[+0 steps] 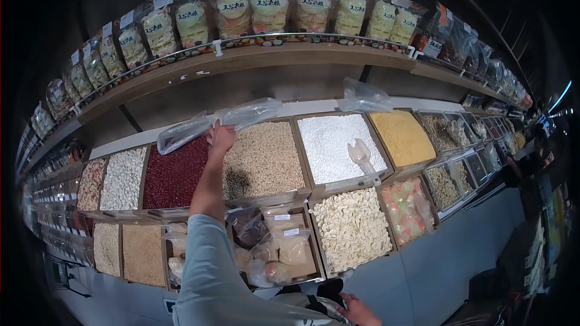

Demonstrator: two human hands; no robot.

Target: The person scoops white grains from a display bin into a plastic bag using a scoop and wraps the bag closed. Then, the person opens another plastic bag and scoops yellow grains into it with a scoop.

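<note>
My left hand (222, 135) reaches out over the back edge between the bin of dark red beans (175, 172) and the bin of beige beans (266, 157). Its fingers are at the near ends of two clear plastic covers (183, 133), one on each side; whether they grip either cannot be made out. Low in the view, near my body, my right hand (357, 312) has its fingers apart and holds nothing. A bin of white grains (338, 139) with a clear scoop (360, 156) lies to the right of the beige beans.
Packaged goods line a shelf (272, 54) above the bins. The front row has a bin of pale flakes (350, 229) and a compartment of bagged goods (293, 250). Yellow grain (402, 139) is at the right. Grey floor (447, 271) shows below.
</note>
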